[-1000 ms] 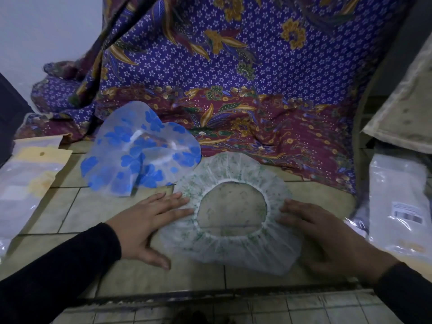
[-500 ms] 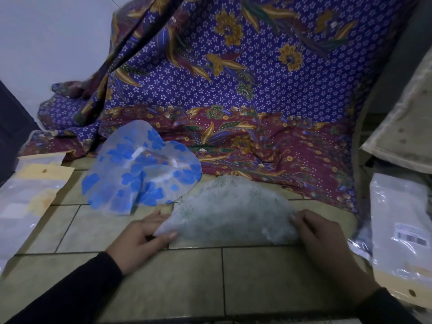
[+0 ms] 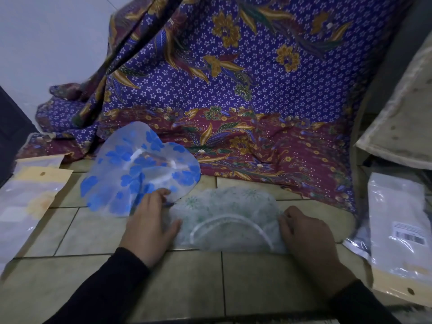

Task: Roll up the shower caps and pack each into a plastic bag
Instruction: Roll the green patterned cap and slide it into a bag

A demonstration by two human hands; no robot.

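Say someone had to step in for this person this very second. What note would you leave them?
Hands: the left hand lies flat, pressing the left end of the green cap. The right hand has its fingers curled on the cap's right end.
Things: the green cap lies folded in half on the floor. The blue cap lies spread out just beyond the left hand. The left bag and right bag lie at the sides.
Done: green cap folded once.
Left: roll it, bag it, then do the same with the blue cap.

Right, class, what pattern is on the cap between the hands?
The folded cap: green sprigs on white; head view.
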